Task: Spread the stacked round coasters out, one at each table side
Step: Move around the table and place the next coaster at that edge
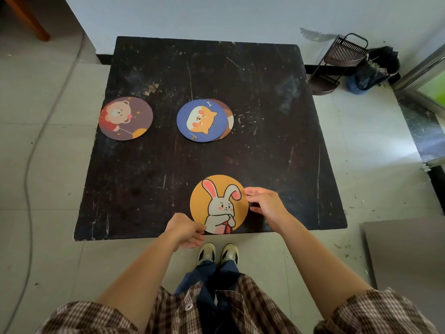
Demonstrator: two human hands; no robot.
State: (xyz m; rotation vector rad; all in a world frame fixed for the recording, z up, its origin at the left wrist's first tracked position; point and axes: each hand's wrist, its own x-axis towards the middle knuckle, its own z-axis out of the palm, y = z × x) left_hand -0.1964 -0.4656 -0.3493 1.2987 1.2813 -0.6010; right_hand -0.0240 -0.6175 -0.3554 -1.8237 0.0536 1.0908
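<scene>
An orange rabbit coaster (218, 201) lies flat at the near edge of the dark square table (265, 153). My left hand (186, 231) pinches its near-left rim. At its right rim rests my right hand (265, 202), fingertips touching the edge, fingers slightly apart. A blue dog coaster (202, 120) sits near the table's middle on top of a brown coaster (229, 116), of which only a sliver shows at the right. A purple-brown bear coaster (125, 118) lies alone at the left side.
The table stands against a white wall. A dark wire corner rack (337, 61) and a blue bin with a black bag (372, 71) stand on the floor at the far right. A grey cable (30, 150) runs along the floor at left. My shoes (218, 254) are under the near edge.
</scene>
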